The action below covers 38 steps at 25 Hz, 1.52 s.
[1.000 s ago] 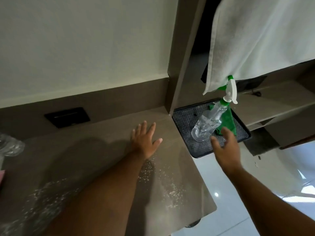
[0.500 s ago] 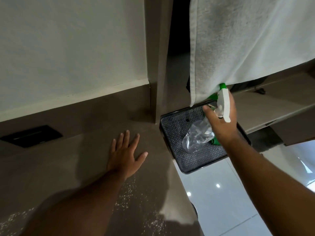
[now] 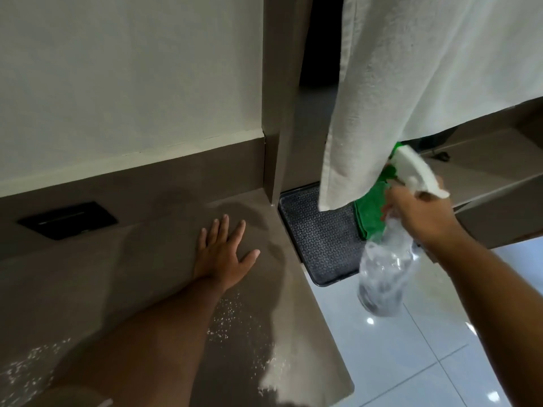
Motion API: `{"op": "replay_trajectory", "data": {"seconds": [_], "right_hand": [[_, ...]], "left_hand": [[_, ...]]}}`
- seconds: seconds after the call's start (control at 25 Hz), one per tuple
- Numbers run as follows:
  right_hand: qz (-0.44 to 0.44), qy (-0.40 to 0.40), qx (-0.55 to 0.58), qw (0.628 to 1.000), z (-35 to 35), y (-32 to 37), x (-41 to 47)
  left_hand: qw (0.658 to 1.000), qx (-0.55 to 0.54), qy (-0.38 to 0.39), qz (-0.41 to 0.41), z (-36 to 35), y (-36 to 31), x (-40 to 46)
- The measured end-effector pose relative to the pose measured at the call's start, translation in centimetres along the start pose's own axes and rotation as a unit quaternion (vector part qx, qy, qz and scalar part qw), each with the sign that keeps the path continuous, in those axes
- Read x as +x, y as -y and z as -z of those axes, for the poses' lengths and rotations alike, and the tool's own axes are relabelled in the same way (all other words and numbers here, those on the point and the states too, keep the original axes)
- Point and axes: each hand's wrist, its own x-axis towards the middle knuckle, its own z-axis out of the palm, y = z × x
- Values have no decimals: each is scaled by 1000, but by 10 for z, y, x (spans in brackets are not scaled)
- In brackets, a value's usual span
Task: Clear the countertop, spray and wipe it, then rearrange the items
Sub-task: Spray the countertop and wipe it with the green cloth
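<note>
Overhead, right hand (image 3: 423, 214) fingers clamped on clear spray bottle (image 3: 388, 271); left hand (image 3: 223, 254) fingers splayed flat on countertop (image 3: 117, 259).

The flat brown countertop (image 3: 152, 277) is a plain, matte grey-brown, speckled near its front edge with scattered white flecks (image 3: 235, 321). A dark rectangular black wall plate (image 3: 67, 220) sits on the brown backsplash at the left. The wall above is plain cream. On the right, the black rectangular tray (image 3: 320, 242) carries a fine grey lattice pattern. A bright green folded cloth (image 3: 371, 212) lies at its far side. The clear plastic spray bottle (image 3: 385, 274) has a white trigger head with what looks like a green collar. The hanging towel (image 3: 426, 83) is off-white and nubbly. The glossy floor tiles (image 3: 411, 362) are white.
</note>
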Motion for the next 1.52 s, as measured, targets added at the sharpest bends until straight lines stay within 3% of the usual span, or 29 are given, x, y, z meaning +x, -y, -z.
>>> {"op": "replay_trajectory", "data": {"seconds": [0.08,0.2,0.32,0.48,0.6,0.72,0.84,0.96,1.04,1.32,1.52], "right_hand": [[25,96,-72,992,-2,0,-39],[-39,205,-128,970,-20,-30,-105],[-73,216,-169,959,-51,-59,-157],[-96,200,-124,967,-95,-61,-202],[-93,255,-114,956,-125,-45,-225],[-72,297,-117,945,-159,-27,-256],[-27,332,-141,932,-196,-2,-293],[-8,406,-103,908,-232,23,-334],[-2,439,-93,894,-260,38,-363],[7,481,-86,872,-334,69,-434],[4,360,-161,919,-339,74,-416]], "left_hand": [[1000,0,13,-2,2,1,-2],[998,-15,60,-18,10,4,-2],[993,-38,108,-22,25,16,-7],[996,-28,83,23,31,55,-71],[996,-45,66,50,36,87,-134],[990,-61,43,118,46,131,-203],[976,-80,-31,198,53,183,-283],[943,-72,-100,309,55,247,-356],[916,-67,-83,386,53,291,-399],[916,-56,-32,396,22,332,-438],[921,-43,-54,383,19,337,-439]]}}
